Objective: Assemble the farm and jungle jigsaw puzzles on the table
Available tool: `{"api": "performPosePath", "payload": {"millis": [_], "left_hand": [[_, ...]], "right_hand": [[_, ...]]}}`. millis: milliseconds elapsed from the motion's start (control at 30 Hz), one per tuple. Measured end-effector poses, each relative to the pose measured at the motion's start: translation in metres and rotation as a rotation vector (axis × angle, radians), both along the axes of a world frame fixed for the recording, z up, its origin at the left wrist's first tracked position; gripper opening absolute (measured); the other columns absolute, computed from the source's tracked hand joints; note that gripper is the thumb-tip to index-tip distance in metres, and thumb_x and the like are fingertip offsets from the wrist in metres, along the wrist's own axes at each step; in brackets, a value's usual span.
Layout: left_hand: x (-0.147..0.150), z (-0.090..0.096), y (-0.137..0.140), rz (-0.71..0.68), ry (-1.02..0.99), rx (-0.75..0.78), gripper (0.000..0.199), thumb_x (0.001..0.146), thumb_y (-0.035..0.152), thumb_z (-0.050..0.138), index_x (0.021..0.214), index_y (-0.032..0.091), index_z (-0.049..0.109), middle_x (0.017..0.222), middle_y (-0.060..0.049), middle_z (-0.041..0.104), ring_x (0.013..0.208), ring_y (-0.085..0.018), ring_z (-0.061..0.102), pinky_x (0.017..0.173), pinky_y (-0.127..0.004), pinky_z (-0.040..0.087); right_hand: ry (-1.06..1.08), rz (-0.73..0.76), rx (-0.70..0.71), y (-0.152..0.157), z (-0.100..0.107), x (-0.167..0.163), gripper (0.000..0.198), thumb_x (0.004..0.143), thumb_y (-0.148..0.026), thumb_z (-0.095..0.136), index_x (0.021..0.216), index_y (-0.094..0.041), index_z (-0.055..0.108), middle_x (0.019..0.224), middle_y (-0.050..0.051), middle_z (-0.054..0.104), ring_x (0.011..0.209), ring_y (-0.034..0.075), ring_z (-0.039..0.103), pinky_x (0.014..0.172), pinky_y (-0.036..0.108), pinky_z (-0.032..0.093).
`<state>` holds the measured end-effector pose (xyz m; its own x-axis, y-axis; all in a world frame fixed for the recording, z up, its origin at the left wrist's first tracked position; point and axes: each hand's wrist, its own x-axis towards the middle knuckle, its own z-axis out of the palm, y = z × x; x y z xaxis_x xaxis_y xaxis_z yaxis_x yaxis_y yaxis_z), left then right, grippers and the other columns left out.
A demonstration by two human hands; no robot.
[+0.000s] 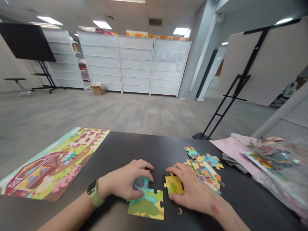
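Note:
On the dark table, my left hand [128, 179], with a watch [92, 187] on its wrist, curls its thumb and fingers around a turquoise jigsaw piece with a grey round shape. Joined pieces [146, 207] in green, turquoise and yellow lie just in front of me, below that hand. My right hand [190, 186] grips a yellow jigsaw piece [174, 184] with a green patch, its thumb at the near edge and fingers at the far side. A gap separates this piece from the joined ones. Parts of both held pieces are hidden by the fingers.
A heap of loose jigsaw pieces [207, 170] lies beyond my right hand. A farm picture sheet [57, 163] is at the left. Pink wrapping and clear plastic bags [271, 163] lie at the right edge. A small brown scrap [179, 210] sits near my right thumb.

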<state>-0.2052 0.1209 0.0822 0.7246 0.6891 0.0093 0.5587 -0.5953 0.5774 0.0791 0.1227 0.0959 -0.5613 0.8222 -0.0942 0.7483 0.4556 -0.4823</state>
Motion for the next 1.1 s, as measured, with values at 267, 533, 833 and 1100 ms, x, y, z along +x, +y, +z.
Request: {"api": "performPosePath", "payload": {"millis": [267, 533, 833, 1100], "left_hand": [[-0.004, -0.007, 0.002, 0.041, 0.062, 0.016, 0.04, 0.069, 0.038, 0.087, 0.105, 0.032, 0.069, 0.13, -0.003, 0.056, 0.123, -0.031, 0.052, 0.108, -0.047, 0.038], [-0.008, -0.008, 0.002, 0.082, 0.04, 0.011, 0.037, 0.069, 0.042, 0.086, 0.097, 0.028, 0.067, 0.122, -0.002, 0.056, 0.115, -0.028, 0.054, 0.105, -0.044, 0.037], [-0.012, -0.01, 0.005, 0.084, 0.033, 0.041, 0.038, 0.067, 0.042, 0.088, 0.095, 0.027, 0.067, 0.118, -0.001, 0.057, 0.11, -0.026, 0.054, 0.099, -0.037, 0.04], [-0.011, -0.009, 0.008, 0.073, 0.024, 0.053, 0.045, 0.065, 0.045, 0.09, 0.098, 0.026, 0.068, 0.114, -0.002, 0.059, 0.106, -0.026, 0.055, 0.095, -0.035, 0.044]], "right_hand": [[-0.078, -0.061, 0.176, -0.004, -0.015, -0.013, 0.027, 0.084, -0.046, 0.075, 0.08, -0.02, 0.065, 0.09, 0.003, 0.062, 0.089, 0.023, 0.059, 0.083, 0.037, 0.043], [-0.047, -0.018, 0.193, -0.001, -0.015, -0.007, 0.021, 0.095, -0.017, 0.051, 0.078, -0.02, 0.063, 0.087, 0.003, 0.065, 0.088, 0.021, 0.06, 0.084, 0.036, 0.044], [0.071, 0.189, -0.084, -0.012, -0.004, 0.007, 0.056, 0.067, -0.019, 0.074, 0.123, -0.021, 0.065, 0.138, 0.008, 0.06, 0.131, 0.027, 0.049, 0.118, 0.042, 0.031], [0.092, 0.085, 0.026, -0.012, -0.001, -0.004, 0.036, 0.069, -0.02, 0.071, 0.104, -0.022, 0.067, 0.113, 0.005, 0.064, 0.107, 0.024, 0.058, 0.096, 0.036, 0.046]]}}
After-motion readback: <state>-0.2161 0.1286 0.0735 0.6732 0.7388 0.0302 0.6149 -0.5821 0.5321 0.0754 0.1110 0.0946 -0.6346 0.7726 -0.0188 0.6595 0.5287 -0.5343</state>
